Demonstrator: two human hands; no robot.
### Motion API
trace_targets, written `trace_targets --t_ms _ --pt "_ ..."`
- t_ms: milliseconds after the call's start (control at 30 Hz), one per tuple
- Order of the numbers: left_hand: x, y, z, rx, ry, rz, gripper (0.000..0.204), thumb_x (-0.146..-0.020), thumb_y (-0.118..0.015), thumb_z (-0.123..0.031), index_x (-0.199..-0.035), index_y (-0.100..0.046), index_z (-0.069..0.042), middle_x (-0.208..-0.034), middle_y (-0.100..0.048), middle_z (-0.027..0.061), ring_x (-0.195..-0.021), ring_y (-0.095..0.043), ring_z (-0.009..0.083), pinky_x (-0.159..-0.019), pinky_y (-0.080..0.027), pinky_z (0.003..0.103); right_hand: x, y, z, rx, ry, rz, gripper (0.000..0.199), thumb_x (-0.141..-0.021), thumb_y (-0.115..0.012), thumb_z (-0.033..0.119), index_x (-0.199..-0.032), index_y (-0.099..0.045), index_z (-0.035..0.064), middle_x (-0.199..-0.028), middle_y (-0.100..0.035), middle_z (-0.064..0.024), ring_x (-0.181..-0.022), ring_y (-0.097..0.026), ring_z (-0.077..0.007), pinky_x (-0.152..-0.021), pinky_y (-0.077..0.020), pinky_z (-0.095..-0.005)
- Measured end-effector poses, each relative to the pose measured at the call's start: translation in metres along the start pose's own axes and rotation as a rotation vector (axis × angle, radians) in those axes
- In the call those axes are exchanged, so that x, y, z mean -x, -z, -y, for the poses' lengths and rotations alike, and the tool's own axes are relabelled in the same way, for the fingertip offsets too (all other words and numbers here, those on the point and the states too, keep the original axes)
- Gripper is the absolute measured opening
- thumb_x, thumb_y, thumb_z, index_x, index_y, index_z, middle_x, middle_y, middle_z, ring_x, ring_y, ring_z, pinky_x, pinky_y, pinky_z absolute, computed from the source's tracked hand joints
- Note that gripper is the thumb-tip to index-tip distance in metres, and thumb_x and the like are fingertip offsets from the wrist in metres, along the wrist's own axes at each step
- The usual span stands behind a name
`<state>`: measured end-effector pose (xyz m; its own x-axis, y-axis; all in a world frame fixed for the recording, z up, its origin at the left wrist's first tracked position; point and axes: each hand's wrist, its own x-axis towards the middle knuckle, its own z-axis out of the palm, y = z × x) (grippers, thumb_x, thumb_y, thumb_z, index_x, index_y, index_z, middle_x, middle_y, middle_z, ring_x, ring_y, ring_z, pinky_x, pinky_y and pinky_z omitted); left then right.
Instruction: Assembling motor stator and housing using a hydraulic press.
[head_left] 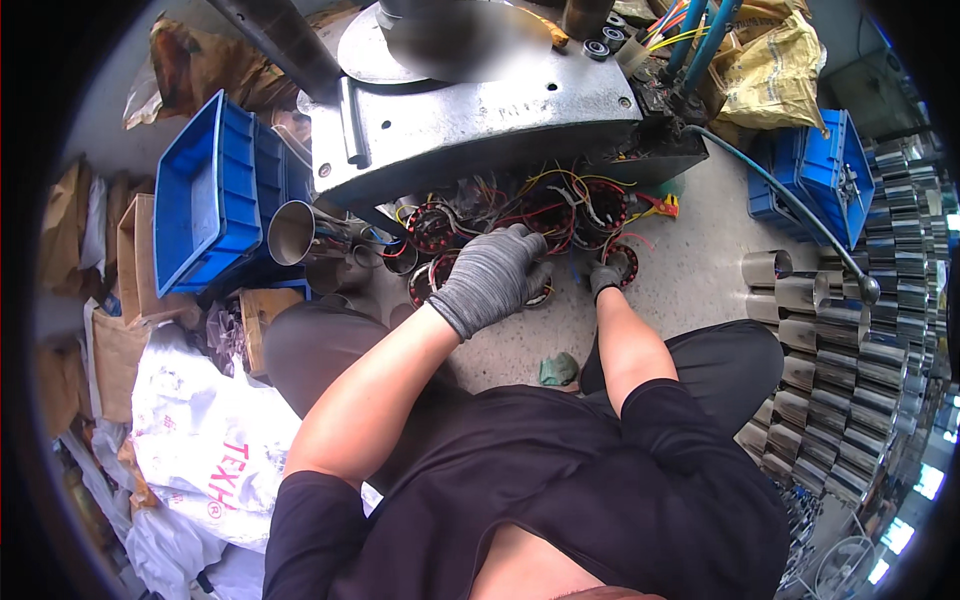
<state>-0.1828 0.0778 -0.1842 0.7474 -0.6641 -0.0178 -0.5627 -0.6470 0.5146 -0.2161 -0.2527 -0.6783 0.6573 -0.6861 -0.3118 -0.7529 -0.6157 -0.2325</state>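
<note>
Several round wire-wound motor stators with red rims and coloured leads stand on the floor below the press. My left hand (pixel 497 277), in a grey knitted glove, is over the near stators, its fingers bent and the thumb apart. One stator (pixel 420 285) shows partly beside its wrist. Nothing shows between those fingers, though their undersides are hidden. My right hand (pixel 607 274), in a similar glove, is closed at the rim of the rightmost near stator (pixel 628 260). Farther back are another stator (pixel 432 228) and one with yellow and red leads (pixel 605 205).
A heavy metal machine table (pixel 480 125) overhangs the stators. Blue crates (pixel 195 195) stand at left, beside a shiny metal cylinder (pixel 293 232). Stacked metal sleeves (pixel 830 345) line the right side, near another blue crate (pixel 845 180). A green cloth (pixel 558 369) lies between my legs.
</note>
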Motion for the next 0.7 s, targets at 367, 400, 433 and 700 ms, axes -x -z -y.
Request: trace_targets --t_ms 367,400,433,700 --pt "0.001 0.003 0.004 0.006 -0.072 -0.03 0.033 -0.09 -0.067 -0.031 -0.11 -0.067 -0.005 -0.1 -0.065 0.0187 -0.096 -0.066 0.0381 -0.084 -0.054 0.048 0.095 0.122 0.073 0.325 0.298 0.144 0.051 -0.097 -0.054 0.049 -0.134 -0.063 0.0148 -0.131 -0.066 -0.0101 -0.119 -0.063 -0.0292 -0.101 -0.0452 -0.0439" --pt "-0.001 0.005 0.001 0.008 -0.073 -0.044 0.033 -0.09 -0.067 -0.031 -0.11 -0.067 -0.005 -0.1 -0.065 0.0187 -0.096 -0.066 0.0381 -0.084 -0.054 0.048 0.099 0.13 0.081 0.507 0.419 0.182 0.048 -0.098 -0.053 0.047 -0.132 -0.066 0.0163 -0.129 -0.067 -0.0097 -0.117 -0.064 -0.0293 -0.1 -0.0454 -0.0457" --pt "-0.004 0.01 -0.006 0.022 -0.067 -0.042 0.033 -0.09 -0.067 -0.031 -0.11 -0.068 -0.005 -0.1 -0.065 0.019 -0.097 -0.066 0.038 -0.085 -0.053 0.048 0.097 0.142 0.084 0.691 0.529 0.21 0.045 -0.098 -0.052 0.045 -0.13 -0.068 0.0178 -0.127 -0.069 -0.0093 -0.115 -0.066 -0.0295 -0.099 -0.0456 -0.0476" --pt "-0.016 0.028 -0.009 0.414 0.068 -0.23 0.04 -0.094 -0.065 -0.031 -0.118 -0.063 0.0 -0.11 -0.068 0.0211 -0.105 -0.067 0.0358 -0.092 -0.053 0.044 0.164 0.364 0.209 3.417 0.675 -0.16 0.048 -0.088 -0.062 0.06 -0.118 -0.062 0.0228 -0.112 -0.064 -0.0034 -0.095 -0.06 -0.0264 -0.081 -0.0504 -0.0452"
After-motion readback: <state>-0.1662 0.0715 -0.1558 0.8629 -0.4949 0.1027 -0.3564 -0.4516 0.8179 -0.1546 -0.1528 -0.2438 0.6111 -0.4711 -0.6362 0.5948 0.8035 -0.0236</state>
